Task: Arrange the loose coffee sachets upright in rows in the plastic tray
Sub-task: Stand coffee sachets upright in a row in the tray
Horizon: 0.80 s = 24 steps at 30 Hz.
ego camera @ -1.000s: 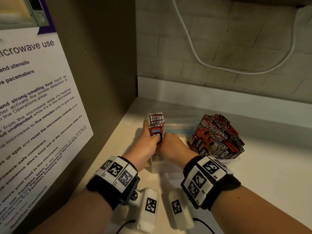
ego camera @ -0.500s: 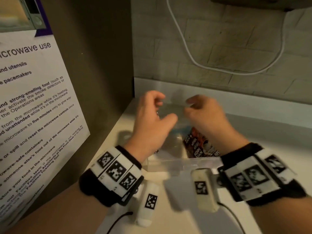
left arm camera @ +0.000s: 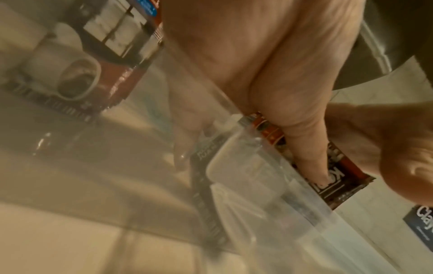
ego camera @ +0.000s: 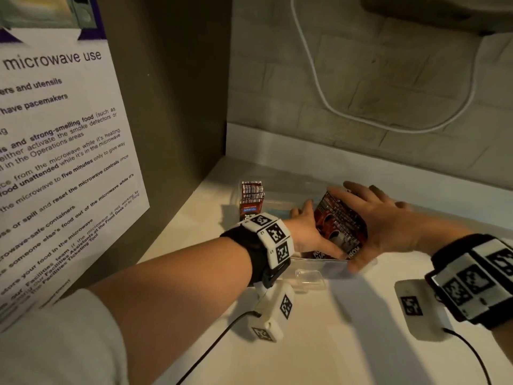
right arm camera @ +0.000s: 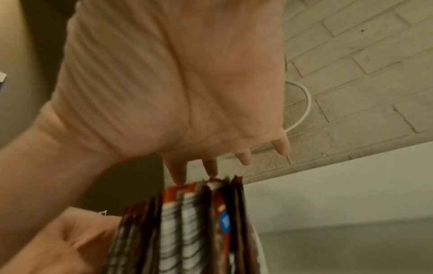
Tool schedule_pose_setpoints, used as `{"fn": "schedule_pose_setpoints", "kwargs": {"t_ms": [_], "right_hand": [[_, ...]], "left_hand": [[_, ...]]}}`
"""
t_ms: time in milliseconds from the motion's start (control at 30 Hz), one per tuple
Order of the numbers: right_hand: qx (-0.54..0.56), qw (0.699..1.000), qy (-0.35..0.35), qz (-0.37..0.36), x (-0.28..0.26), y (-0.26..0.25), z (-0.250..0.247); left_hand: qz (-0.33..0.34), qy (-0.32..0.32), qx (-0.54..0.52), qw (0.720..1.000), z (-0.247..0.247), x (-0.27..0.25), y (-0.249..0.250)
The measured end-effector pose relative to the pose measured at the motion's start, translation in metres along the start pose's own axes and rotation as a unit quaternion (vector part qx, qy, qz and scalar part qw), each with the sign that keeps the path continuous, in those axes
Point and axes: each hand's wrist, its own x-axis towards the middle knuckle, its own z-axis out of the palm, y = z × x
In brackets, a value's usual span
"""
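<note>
From my remote seat, head view: the clear plastic tray [ego camera: 319, 263] sits on the white counter [ego camera: 347, 343] at about 12 o'clock from me, its near wall see-through. In its far-left corner, toward 11 o'clock, a small row of sachets [ego camera: 252, 198] stands upright, barcode edges up, red and dark brown with a blue patch lower down. Toward 1 o'clock in the tray I have a thicker bundle of sachets [ego camera: 340, 226] pressed between both palms. My left hand [ego camera: 308, 234] lies flat against its left face, fingers straight, thumb running along the bottom edge just inside the near wall. My right hand [ego camera: 385, 226] covers the right face, fingers spread and nearly straight, reaching past the top of the bundle. In the right wrist view the bundle's edges [right arm camera: 187, 222] fan slightly, striped white and brown, not squared up; the fingertips [right arm camera: 178, 178] sit at the far end. The left wrist view shows, through the tray wall [left arm camera: 246, 166], a coffee-cup picture on the upright row [left arm camera: 77, 77]. The bundle leans a little; whether it rests on the tray floor I cannot tell. A white cable [ego camera: 333, 107] loops on the brick wall behind.
</note>
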Motion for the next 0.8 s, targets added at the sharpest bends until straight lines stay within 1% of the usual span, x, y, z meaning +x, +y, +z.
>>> {"fn": "schedule_pose_setpoints", "kwargs": {"t_ms": [200,400,533,633,667,800], "right_hand": [[-0.011,0.999,0.039,0.001,0.011,0.0,0.006],[-0.008,0.998,0.059,-0.004,0.014,0.001,0.013],[0.004,0.997,0.071,-0.008,0.012,-0.001,0.014],[0.007,0.997,0.08,-0.008,0.013,-0.001,0.014],[0.005,0.997,0.081,-0.007,0.014,-0.001,0.015],[-0.005,0.996,0.084,-0.007,0.014,0.0,0.016]], "left_hand": [[0.031,0.03,-0.052,0.998,0.002,0.008,-0.002],[0.021,0.051,-0.171,0.984,0.006,0.01,-0.008],[0.018,0.024,-0.228,0.973,0.006,0.008,-0.006],[0.064,0.003,-0.232,0.971,0.004,0.008,-0.003],[0.066,0.0,-0.236,0.969,0.004,0.008,-0.002],[0.046,0.0,-0.228,0.973,0.004,0.011,0.001]]}}
